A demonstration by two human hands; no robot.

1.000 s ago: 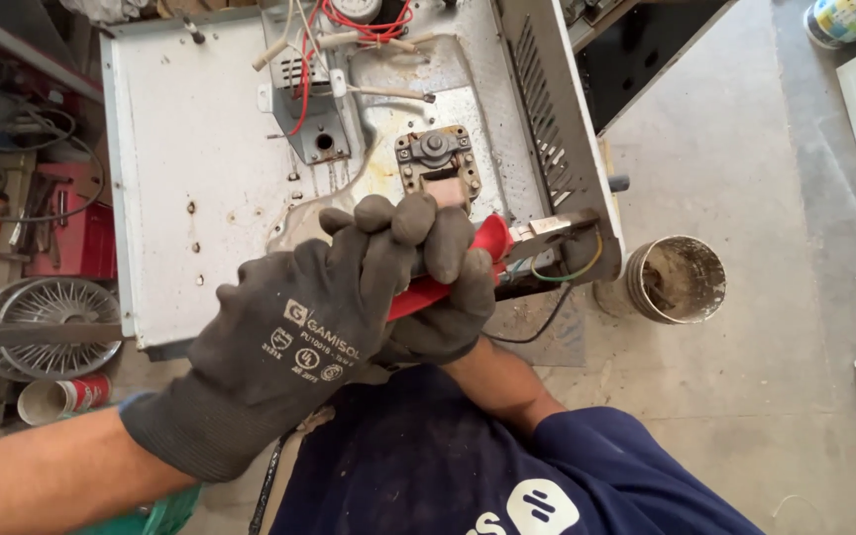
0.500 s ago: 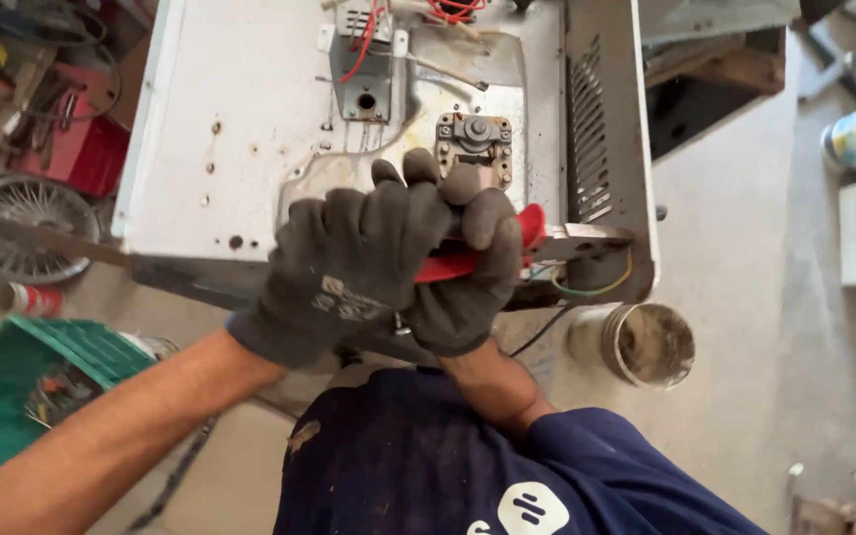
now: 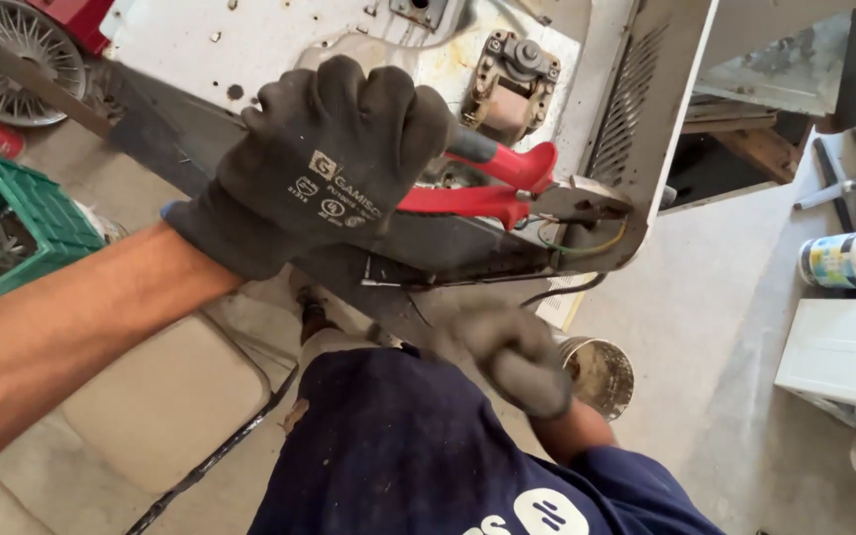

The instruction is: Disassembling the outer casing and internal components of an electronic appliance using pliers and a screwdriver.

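Change: since the earlier frames the right hand [image 3: 512, 362] has let go of the tool and dropped to the lower centre of the frame, so that only the left hand [image 3: 334, 163] grips the handles; the view has also closed in on the work.
Right hand: gloved in dark grey, blurred, fingers curled loosely, holding nothing that can be made out; it lies just above the navy sleeve [image 3: 626, 485] and beside the round tin [image 3: 601, 372] on the floor.
Navy garment: the person's dark blue clothing [image 3: 388, 446] fills the lower centre.
Left hand: gloved in dark grey, at centre left, fist wrapped tight around the grips of the red-handled pliers [image 3: 507, 183].
Pliers: held roughly level, pointing right; metal jaws meet the lower right corner of the appliance casing [image 3: 646, 119], where a green and yellow wire [image 3: 587, 246] loops just beneath them. Whether the jaws bite the wire cannot be told.
Small motor: a brown metal unit [image 3: 509, 84] is mounted on the white back panel [image 3: 250, 40], just above the pliers.
Casing: grey sheet metal with slotted vents, upper right of centre.
Surroundings: green plastic crate [image 3: 12, 223] at left edge; wire fan guard [image 3: 17, 50] upper left; white bottle [image 3: 849, 260] lying at right edge; concrete floor [image 3: 705, 327].
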